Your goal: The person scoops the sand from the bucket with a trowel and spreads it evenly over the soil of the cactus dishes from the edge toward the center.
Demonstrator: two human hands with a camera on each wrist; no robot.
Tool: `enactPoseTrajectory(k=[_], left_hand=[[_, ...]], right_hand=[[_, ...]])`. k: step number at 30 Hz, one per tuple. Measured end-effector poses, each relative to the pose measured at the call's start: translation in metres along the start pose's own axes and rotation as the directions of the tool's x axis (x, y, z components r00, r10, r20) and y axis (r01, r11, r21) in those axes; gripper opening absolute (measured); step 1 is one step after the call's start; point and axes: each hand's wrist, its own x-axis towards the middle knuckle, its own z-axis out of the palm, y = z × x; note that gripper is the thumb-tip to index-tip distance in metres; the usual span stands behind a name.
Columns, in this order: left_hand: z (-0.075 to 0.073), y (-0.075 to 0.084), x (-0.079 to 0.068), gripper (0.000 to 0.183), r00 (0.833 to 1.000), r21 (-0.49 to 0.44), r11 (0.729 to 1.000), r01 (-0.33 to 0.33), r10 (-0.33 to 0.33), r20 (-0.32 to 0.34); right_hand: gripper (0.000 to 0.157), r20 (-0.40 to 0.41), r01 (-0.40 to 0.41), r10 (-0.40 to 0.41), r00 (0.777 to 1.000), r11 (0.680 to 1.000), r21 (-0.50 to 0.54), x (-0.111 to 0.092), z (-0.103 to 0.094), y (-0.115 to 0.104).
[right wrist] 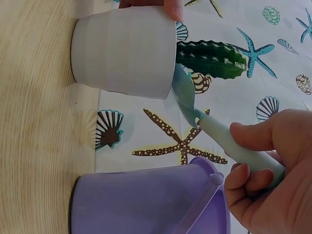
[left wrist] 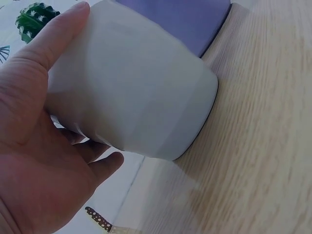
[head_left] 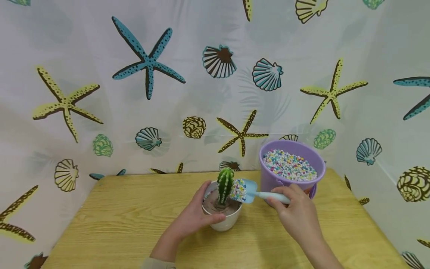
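Steadying of the white pot (head_left: 224, 225) was assigned to the left hand (head_left: 193, 215): its thumb was laid across the near side by the rim, its fingers were bent round the opposite side, and a wide, partly closed grip was thereby formed. The pot appeared to be seated upright on the desk (head_left: 127, 216), to the left of the purple bucket (head_left: 268, 183). A cactus (head_left: 225, 183) was set in the pot and was surrounded by a grey-brown filling (head_left: 211, 204).

The handle of the light-blue scoop (head_left: 250, 191) was gripped by the right hand (head_left: 299, 207), with the fingers closed round it. A load of coloured beads (head_left: 238, 189) was carried on the blade, which was positioned at the pot's right rim, close beside the cactus. Whether the rim was touched by the blade could not be told. A larger supply of beads (head_left: 290, 166) was contained in the bucket.

The step in hand was judged to be delivery of the load into the pot, with discharge not yet completed. For the next move, a gradual tilt of the blade over the filling would be called for, with the pot held firm and the cactus left unpressed.
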Motion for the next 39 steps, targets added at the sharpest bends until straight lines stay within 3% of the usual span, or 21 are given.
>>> enactPoseTrajectory(k=[18,39], left_hand=[[0.009,0.002,-0.001,0.127,0.996,0.025,1.000,-0.007,0.009,-0.091],[0.015,0.000,0.005,0.130,0.991,0.035,0.998,0.056,-0.052,-0.122]], right_hand=[[0.022,-0.028,0.051,-0.052,0.998,0.998,-0.033,0.002,0.009,0.002],[0.025,-0.110,0.152,-0.162,0.981,0.984,-0.090,0.003,0.016,-0.003]])
